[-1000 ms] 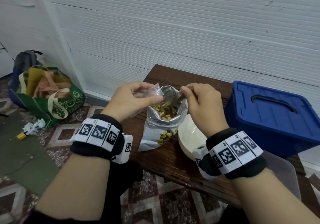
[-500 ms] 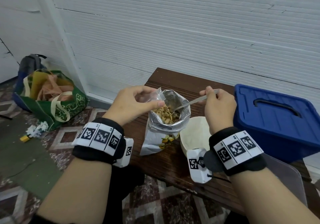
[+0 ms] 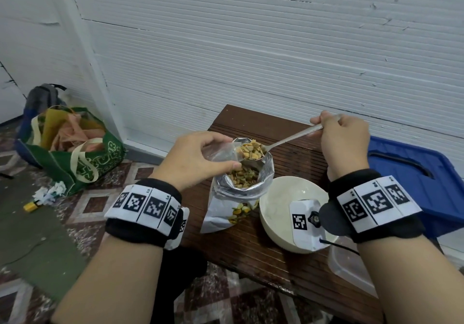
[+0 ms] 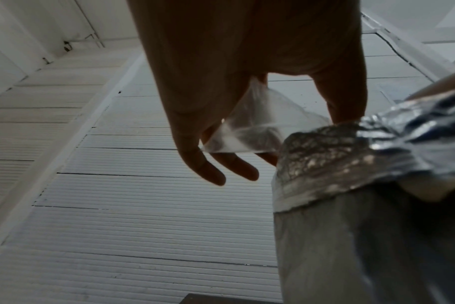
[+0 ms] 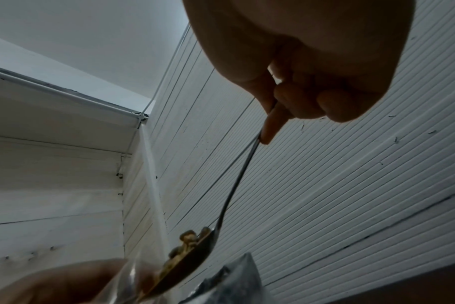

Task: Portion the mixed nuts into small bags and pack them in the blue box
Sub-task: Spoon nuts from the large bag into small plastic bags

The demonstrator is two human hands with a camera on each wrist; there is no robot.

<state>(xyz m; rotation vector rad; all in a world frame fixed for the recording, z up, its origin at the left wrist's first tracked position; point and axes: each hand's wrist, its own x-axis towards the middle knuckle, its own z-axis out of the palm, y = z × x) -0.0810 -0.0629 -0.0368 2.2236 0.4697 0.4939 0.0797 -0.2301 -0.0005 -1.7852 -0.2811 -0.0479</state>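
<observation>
A foil bag of mixed nuts point(image 3: 241, 193) stands open on the wooden table point(image 3: 251, 246). My left hand point(image 3: 200, 158) holds a small clear plastic bag point(image 3: 221, 152) just above the foil bag's mouth; the same clear bag point(image 4: 249, 125) shows in the left wrist view beside the foil bag point(image 4: 351, 164). My right hand point(image 3: 341, 135) grips the handle of a metal spoon point(image 3: 288, 139). The spoon bowl, heaped with nuts point(image 3: 251, 150), sits at the clear bag's opening. From the right wrist the loaded spoon point(image 5: 192, 253) is visible too. A blue box point(image 3: 414, 180) with its lid on stands to the right.
A white bowl point(image 3: 281, 205) sits right of the foil bag. A clear plastic container point(image 3: 351, 268) lies at the table's near right edge. On the tiled floor to the left stand a green tote bag point(image 3: 72, 148) and a backpack point(image 3: 42, 98). A white wall runs behind the table.
My right hand has drawn back to the right and lifted the spoon out of the foil bag, now heaped with nuts and held at the clear bag's mouth. The left hand kept its hold.
</observation>
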